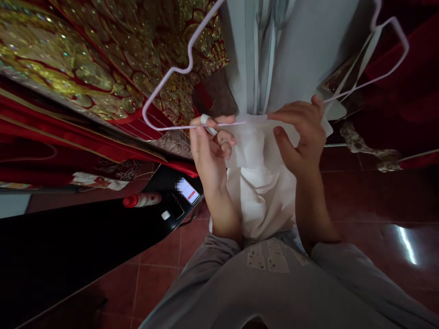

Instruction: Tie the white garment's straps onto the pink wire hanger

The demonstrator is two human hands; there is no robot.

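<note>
A pale pink clothes hanger (183,69) spans the upper middle of the head view, with its long bottom bar running across in front of me. My left hand (212,148) is closed on the left part of that bar, thumb against it, and a white strap (207,122) loops round its fingers. My right hand (303,135) is at the bar's middle, thumb apart and fingers stretched out, the fingertips at or very near the bar. White cloth (254,187) hangs below and behind both hands. Another white strap (363,61) hangs over the hanger's right end.
Gold-and-red sequined garments (85,59) hang at the left, and dark red garments (404,87) at the right. On a black table (85,237) lie a lit phone (188,190), a red-capped bottle (142,200) and a small white case (165,214). The floor (154,278) has red tiles.
</note>
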